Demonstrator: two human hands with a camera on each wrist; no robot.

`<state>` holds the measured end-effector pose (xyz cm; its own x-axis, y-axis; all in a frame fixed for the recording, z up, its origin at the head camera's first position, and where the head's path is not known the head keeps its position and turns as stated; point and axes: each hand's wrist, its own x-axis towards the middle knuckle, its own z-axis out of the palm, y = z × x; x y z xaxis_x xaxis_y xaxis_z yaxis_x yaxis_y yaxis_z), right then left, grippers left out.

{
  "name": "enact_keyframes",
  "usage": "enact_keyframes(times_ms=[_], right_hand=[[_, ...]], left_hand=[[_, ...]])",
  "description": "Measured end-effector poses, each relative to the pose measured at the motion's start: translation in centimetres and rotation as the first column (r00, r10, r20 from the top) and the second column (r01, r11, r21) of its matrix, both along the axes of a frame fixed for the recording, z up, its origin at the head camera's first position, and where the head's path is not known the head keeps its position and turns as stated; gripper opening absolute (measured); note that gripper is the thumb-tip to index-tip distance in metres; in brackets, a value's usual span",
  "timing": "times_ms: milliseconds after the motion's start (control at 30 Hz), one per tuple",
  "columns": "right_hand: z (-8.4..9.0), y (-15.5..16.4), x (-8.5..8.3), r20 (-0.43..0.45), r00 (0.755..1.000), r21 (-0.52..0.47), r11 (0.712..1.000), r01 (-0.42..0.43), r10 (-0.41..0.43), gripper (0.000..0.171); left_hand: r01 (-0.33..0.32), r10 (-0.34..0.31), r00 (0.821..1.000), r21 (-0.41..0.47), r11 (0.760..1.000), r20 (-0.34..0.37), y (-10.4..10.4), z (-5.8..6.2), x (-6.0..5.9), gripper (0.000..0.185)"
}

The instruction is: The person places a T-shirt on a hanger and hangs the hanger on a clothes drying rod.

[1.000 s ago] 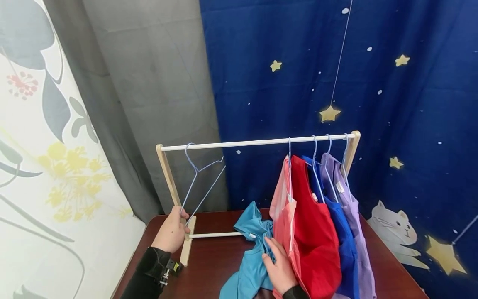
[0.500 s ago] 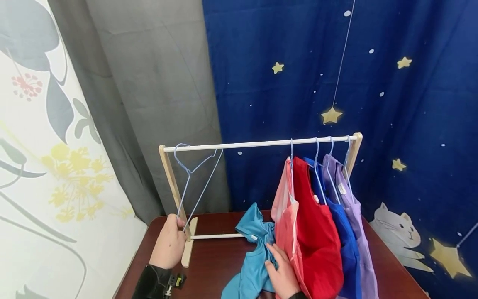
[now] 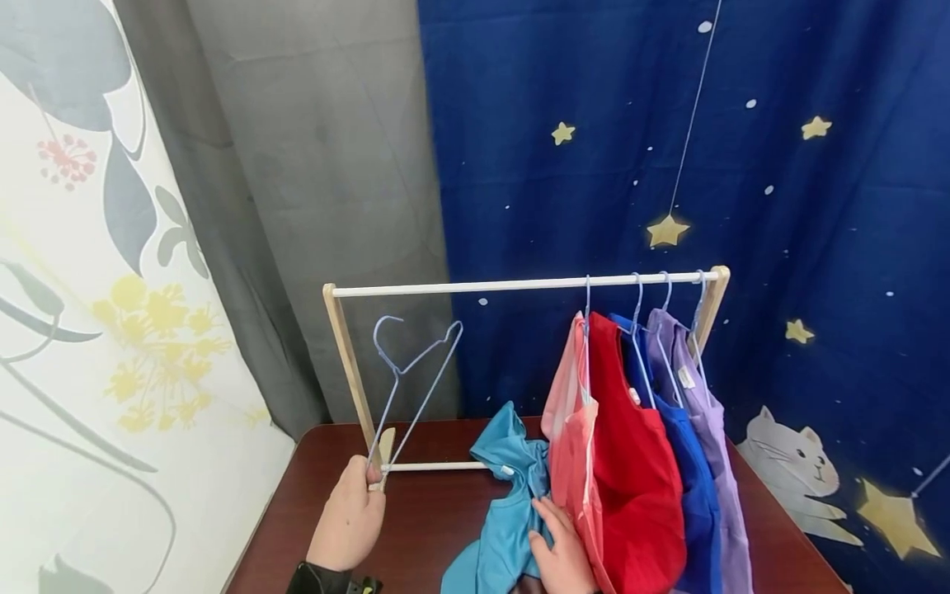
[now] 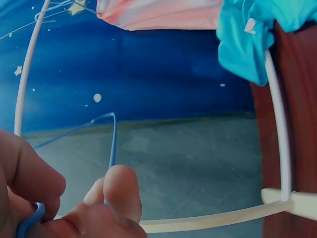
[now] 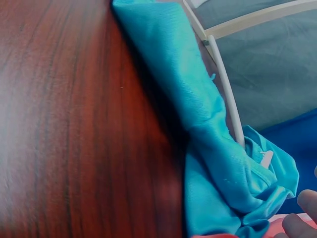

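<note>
Left hand [image 3: 349,516] pinches the wire hanger [image 3: 408,388] by its lower corner, below the rack rail [image 3: 519,285]; right hand [image 3: 560,553] rests flat on the teal shirt [image 3: 505,511] on the tabletop [image 3: 430,528]. Left wrist view: fingers [image 4: 119,191] clamp thin wire, probably light, springy, slippery. Right wrist view: shirt [image 5: 208,144] limp; gather at collar.

The wire hanger [image 3: 410,381] is off the top rail [image 3: 519,285] — its hook now hangs free below it. The left hand [image 3: 355,516] holds it lower — nearer the table's front.
</note>
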<state>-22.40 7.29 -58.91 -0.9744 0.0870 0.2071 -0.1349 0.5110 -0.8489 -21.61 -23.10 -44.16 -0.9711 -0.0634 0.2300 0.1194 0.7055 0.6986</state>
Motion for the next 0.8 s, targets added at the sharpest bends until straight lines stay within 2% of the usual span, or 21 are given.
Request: enact_keyframes(times_ms=[167,367,467,567,633,667,733,800], right_hand=[[-0.4,-0.3,-0.1,-0.031,0.999,0.036,0.999,-0.012,0.013,0.043],[0.0,-0.9,-1.5,-0.141,0.989,0.081,0.996,-0.036,0.047,0.042],[0.8,-1.4,-3.0,-0.248,0.966,0.106,0.993,-0.047,0.072,0.043],[1.7,-2.2,-5.0,-0.378,0.920,0.164,0.985,-0.044,0.104,0.044],[2.3,-2.7,-6.4,-0.421,0.895,0.226,0.973,-0.055,0.148,0.043],[2.5,-3.0,-7.2,-0.422,0.890,0.269,0.961,-0.059,0.173,0.043],[2.9,-3.2,-8.6,-0.393,0.892,0.360,0.930,-0.074,0.223,0.042],[3.0,-3.2,-10.0,-0.346,0.898,0.467,0.880,-0.086,0.272,0.039]], left_hand=[[0.013,-0.013,1.000,-0.013,1.000,-0.009,0.5,-2.2,0.8,0.016],[0.043,-0.043,0.999,-0.014,0.999,0.027,1.3,-4.1,1.0,0.016],[0.055,-0.054,0.998,-0.016,0.998,0.026,1.9,-4.7,0.9,0.016],[0.066,-0.065,0.997,-0.017,0.998,0.044,2.3,-5.5,0.7,0.015],[0.071,-0.070,0.996,-0.018,0.997,0.052,2.5,-5.9,0.5,0.015],[0.070,-0.069,0.996,-0.017,0.997,0.055,2.6,-6.1,0.5,0.015],[0.067,-0.067,0.997,-0.018,0.998,0.048,2.7,-6.5,0.4,0.017],[0.070,-0.069,0.997,-0.015,0.997,0.040,2.8,-6.8,0.4,0.018]])
